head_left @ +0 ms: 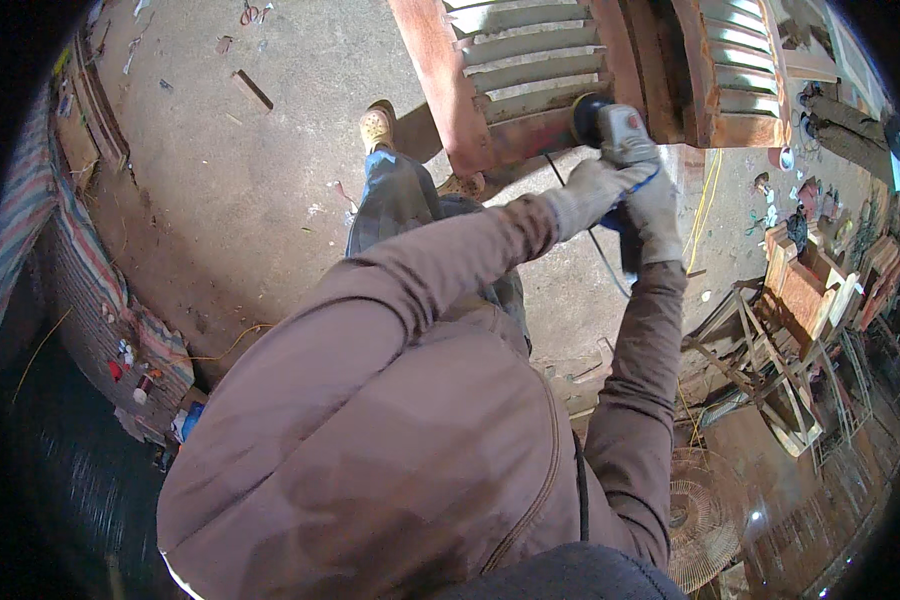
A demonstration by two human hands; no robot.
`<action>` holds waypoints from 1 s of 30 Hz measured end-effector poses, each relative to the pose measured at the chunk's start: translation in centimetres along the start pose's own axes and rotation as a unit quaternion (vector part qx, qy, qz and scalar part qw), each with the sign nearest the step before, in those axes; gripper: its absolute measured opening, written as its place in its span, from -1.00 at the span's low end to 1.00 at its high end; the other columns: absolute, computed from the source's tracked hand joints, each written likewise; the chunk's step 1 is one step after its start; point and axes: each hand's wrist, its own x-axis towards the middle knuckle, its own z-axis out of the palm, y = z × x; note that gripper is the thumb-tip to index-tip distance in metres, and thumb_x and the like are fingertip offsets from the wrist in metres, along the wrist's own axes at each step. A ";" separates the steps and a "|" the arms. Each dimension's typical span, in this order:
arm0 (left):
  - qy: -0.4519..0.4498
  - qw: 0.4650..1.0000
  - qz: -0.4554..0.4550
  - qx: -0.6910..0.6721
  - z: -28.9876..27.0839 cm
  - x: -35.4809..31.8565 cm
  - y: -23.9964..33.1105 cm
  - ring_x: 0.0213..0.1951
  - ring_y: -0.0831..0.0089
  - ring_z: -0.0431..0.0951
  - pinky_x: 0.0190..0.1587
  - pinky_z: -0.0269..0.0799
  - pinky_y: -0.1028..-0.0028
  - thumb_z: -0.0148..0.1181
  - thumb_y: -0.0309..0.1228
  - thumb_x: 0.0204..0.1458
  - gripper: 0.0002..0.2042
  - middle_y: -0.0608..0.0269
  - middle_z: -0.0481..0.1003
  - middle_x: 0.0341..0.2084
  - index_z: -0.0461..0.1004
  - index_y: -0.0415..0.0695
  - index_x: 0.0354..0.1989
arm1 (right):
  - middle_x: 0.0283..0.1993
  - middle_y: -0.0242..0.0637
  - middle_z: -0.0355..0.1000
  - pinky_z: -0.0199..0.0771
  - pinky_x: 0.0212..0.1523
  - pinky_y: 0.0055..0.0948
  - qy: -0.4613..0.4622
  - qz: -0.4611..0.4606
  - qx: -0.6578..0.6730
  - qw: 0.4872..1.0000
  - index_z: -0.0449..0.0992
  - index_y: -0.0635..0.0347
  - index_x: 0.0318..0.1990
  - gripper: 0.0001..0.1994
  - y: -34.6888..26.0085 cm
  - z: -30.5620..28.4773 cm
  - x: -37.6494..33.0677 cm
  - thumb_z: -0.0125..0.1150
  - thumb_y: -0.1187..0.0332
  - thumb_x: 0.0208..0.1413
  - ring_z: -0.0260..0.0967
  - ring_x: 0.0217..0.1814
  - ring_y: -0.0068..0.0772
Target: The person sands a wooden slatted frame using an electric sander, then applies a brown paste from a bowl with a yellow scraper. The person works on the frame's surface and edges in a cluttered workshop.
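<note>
An angle grinder (625, 128) with a round disc (587, 120) is held out in front of me. The disc sits at the near rail of a louvered wooden shutter (540, 135); whether it touches the wood I cannot tell. My left hand (592, 192), in a pale work glove, is closed at the grinder, near its head. My right hand (654, 212), gloved too, grips the grinder's body, and its fingers are partly hidden. A dark power cord (610, 268) hangs below the tool. The shutter has reddish wooden sides and several pale slats.
A second louvered shutter (745, 75) stands to the right. Yellow cords (707, 205) run across the concrete floor (270, 180). A small wood offcut (252, 90) lies at left. Wooden frames (800, 285) are piled at right, above a round woven piece (700, 520). A striped sheet (45, 190) hangs far left.
</note>
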 end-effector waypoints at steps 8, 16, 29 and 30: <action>0.044 0.972 -0.063 0.221 0.2 -0.9 0.8 -0.01 0.36 0.62 0.13 0.55 0.40 0.34 -0.25 0.20 -0.57 0.17 0.60 0.01 0.49 -0.19 0.17 | -0.12 -0.07 0.65 0.54 -0.04 -0.17 -0.007 0.077 -0.057 0.995 0.63 0.18 0.00 -0.57 0.0 0.0 -2.3 0.34 0.08 0.08 0.62 -0.06 -0.05; 0.083 0.995 -0.034 -0.047 -4.2 -9.9 -1.2 -0.20 0.42 0.67 -0.10 0.62 0.38 0.38 -0.19 0.17 -0.63 0.21 0.65 -0.17 0.60 -0.18 0.03 | -0.13 0.16 0.60 0.55 -0.05 0.05 -0.004 0.076 -0.079 0.994 0.46 0.16 0.07 -0.47 -6.4 4.5 -7.9 0.36 0.01 0.05 0.56 -0.04 0.30; 0.047 0.996 -0.032 0.075 -1.1 -5.1 0.3 -0.08 0.46 0.64 -0.10 0.66 0.36 0.27 -0.24 0.24 -0.64 0.22 0.62 -0.03 0.59 -0.25 0.07 | -0.06 0.09 0.62 0.56 0.01 -0.08 0.021 0.101 -0.055 0.993 0.52 0.20 0.11 -0.47 -4.8 1.5 -5.2 0.34 0.06 0.06 0.60 0.05 0.11; 0.074 0.993 -0.047 0.078 -1.8 -6.6 0.8 -0.01 0.50 0.61 -0.05 0.65 0.36 0.24 -0.28 0.26 -0.61 0.23 0.60 0.04 0.54 -0.29 0.15 | -0.10 0.13 0.61 0.56 0.01 -0.01 -0.015 0.098 -0.027 0.995 0.48 0.22 0.11 -0.47 -4.0 2.9 -5.9 0.33 0.06 0.06 0.57 0.05 0.20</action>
